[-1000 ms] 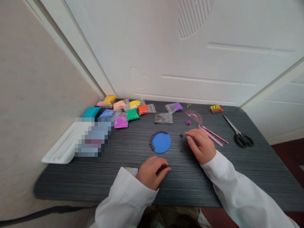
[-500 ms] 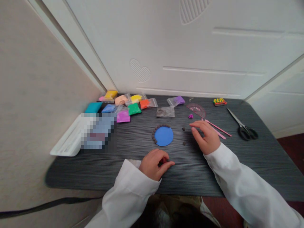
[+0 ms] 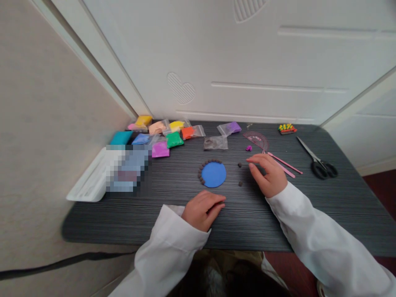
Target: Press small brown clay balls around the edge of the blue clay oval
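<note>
A flat blue clay disc [image 3: 214, 175] lies on the dark table, edged on its left and upper side by small dark grey clay lumps [image 3: 200, 171]. My left hand [image 3: 204, 209] rests just below the disc, thumb and fingers pinched together; what sits between them, if anything, is hidden. My right hand [image 3: 268, 175] hovers to the right, thumb and index finger apart, nothing seen between them. Beside its fingertips lie two loose dark clay bits, an upper one [image 3: 239, 164] and a lower one [image 3: 240, 183].
Clay packets, including a green one [image 3: 175, 140], spread across the back left beside a white tray [image 3: 89, 181]. A grey packet [image 3: 215, 142], purple clay bit [image 3: 249, 148], pink protractor [image 3: 256, 140] and pink tools [image 3: 286, 163] lie behind. Scissors [image 3: 320, 167] are at right.
The fingertips of my left hand have drawn closer together and moved up slightly. My right hand stays nearly where it was. The whole view has shifted a little.
</note>
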Demonstrator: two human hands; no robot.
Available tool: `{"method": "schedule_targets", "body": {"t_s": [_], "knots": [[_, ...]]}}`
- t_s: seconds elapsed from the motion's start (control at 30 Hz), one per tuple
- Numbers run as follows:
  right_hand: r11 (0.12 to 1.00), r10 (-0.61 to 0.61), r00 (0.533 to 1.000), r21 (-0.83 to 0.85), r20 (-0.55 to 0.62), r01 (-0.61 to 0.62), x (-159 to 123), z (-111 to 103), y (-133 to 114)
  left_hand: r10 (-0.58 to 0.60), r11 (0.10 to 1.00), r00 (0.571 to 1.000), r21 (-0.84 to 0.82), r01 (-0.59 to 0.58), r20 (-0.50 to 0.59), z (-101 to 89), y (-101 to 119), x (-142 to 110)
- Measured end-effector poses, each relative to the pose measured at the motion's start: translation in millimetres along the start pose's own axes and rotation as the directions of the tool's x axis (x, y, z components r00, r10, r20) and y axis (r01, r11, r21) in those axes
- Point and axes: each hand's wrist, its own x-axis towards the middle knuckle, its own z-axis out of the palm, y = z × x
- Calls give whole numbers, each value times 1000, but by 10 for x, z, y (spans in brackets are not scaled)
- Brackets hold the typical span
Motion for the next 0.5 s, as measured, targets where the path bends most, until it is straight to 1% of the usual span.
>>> {"method": "schedule_targets", "body": {"t_s": [0.1, 0.17, 0.3, 0.5], "knots": [[1000, -2, 1000, -7, 4, 2, 3, -1, 2, -132, 991, 991, 25, 132, -11, 12, 20, -14], [1000, 3, 1000, -5, 8, -3, 3, -3, -1, -177, 984, 984, 20, 177, -21, 13, 35, -20], [1000, 8, 1000, -2, 10, -8, 1, -4, -4, -131, 991, 991, -8, 131, -31, 0, 36, -21], [1000, 5, 1000, -2, 14, -5, -1, 4, 5, -91, 996, 994, 10, 92, -54, 8, -10, -25]]}}
